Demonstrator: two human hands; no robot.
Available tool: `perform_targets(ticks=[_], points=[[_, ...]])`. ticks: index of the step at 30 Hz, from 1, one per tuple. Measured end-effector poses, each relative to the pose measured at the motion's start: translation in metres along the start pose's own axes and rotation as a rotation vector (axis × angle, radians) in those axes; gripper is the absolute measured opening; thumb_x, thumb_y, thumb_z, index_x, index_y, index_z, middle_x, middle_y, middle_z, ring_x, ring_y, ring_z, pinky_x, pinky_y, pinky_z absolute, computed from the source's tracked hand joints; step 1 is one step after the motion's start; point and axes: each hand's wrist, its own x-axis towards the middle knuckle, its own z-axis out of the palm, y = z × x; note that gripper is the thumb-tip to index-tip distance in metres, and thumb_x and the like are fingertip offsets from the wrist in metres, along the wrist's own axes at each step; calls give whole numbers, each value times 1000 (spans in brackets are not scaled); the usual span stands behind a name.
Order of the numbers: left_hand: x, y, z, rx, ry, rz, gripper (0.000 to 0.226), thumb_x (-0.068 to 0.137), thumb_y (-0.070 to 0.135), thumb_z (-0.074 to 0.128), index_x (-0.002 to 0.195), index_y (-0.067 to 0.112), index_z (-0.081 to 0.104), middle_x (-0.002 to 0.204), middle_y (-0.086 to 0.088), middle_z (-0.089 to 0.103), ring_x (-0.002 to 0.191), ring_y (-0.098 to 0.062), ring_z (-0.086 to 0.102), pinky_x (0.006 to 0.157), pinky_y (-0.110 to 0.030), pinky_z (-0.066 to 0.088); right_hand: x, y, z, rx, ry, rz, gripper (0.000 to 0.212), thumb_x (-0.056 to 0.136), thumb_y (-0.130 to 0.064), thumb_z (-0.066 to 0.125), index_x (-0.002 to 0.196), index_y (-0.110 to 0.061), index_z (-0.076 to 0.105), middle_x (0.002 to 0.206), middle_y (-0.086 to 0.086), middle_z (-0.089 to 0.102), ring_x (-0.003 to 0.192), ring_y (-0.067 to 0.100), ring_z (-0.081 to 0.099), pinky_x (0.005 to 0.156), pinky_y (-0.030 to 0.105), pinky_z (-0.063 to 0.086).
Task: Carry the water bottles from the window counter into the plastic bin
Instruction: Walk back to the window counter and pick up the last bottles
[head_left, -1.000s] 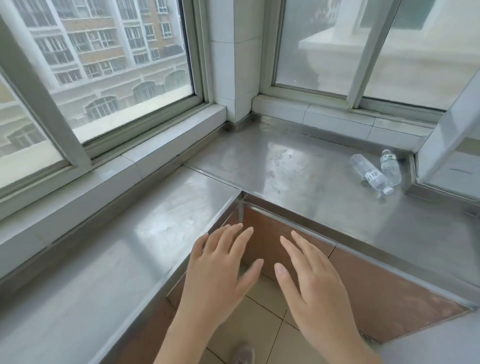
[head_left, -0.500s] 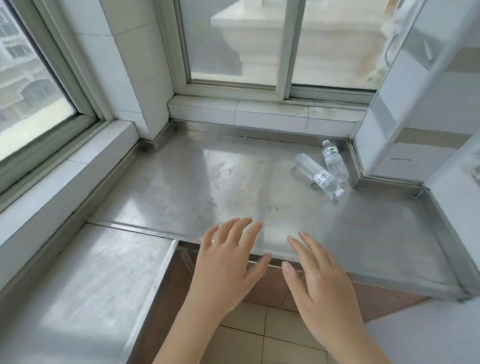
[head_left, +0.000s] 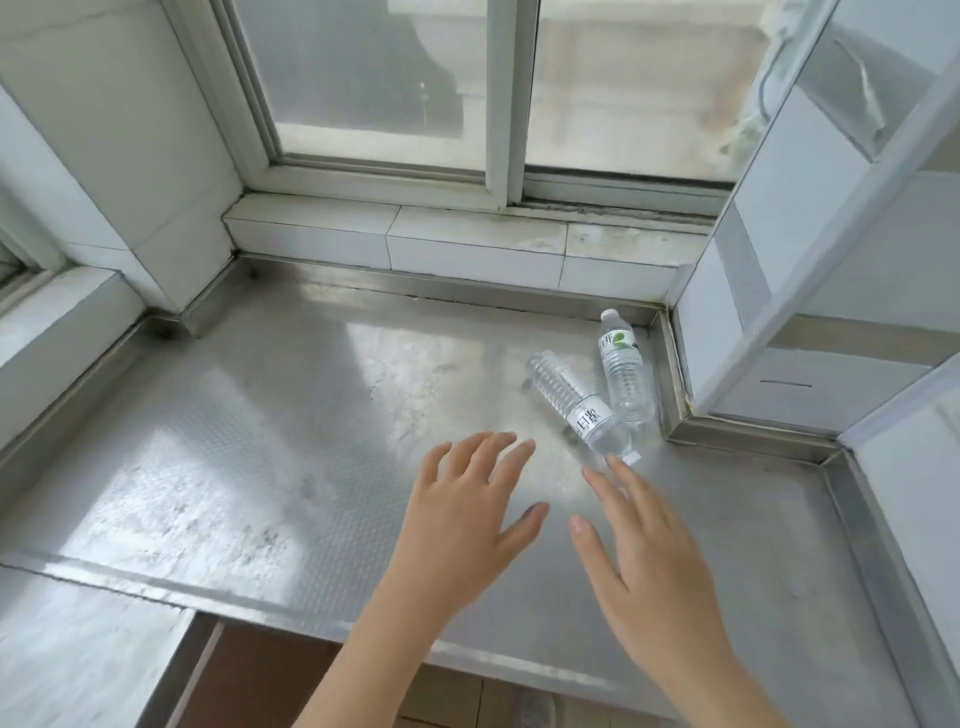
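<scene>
Two clear water bottles lie on the steel window counter (head_left: 291, 415) near its right back corner. The nearer bottle (head_left: 579, 408) has a white label and its cap points toward me. Beside it, against the counter's right rim, lies the bottle with the green-leaf label (head_left: 623, 369), its cap pointing at the window. My left hand (head_left: 467, 514) hovers over the counter with fingers spread, holding nothing. My right hand (head_left: 644, 561) is also open, its fingertips just short of the nearer bottle's cap. No plastic bin is in view.
A tiled sill (head_left: 467, 244) and sliding window (head_left: 498, 104) close off the back. A tiled pillar (head_left: 810, 270) stands right of the bottles, another pillar (head_left: 135, 156) at the left. Brown floor tiles (head_left: 270, 686) show below the counter's front edge.
The view has swung right and moved closer to the counter. Both hands have advanced over the steel surface toward the bottles, which have not moved.
</scene>
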Motion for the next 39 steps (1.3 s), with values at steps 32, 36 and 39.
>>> perform_targets(ticks=[32,36,39], points=[[178,-90,170,313,-382,90,64,41,64,84,79,15,67,58,-1,56,48,-23,52,58,-36,44,274,132,98,-236,-196,262,62,90,-30,58,144,-12,33,149,23,34,129,37,41,95,43,45],[183,-88,163,222,-479,-1,75,66,65,73,124,19,62,89,-1,67,72,-22,65,65,-35,48,293,138,106,-248,-222,390,72,88,-24,60,148,-15,20,155,22,20,131,39,38,88,43,49],[193,-89,166,118,-621,9,80,90,51,59,154,23,21,133,2,51,111,-20,57,78,-32,50,305,146,109,-216,-241,453,81,85,-23,63,149,-17,14,150,21,26,116,39,52,78,40,49]])
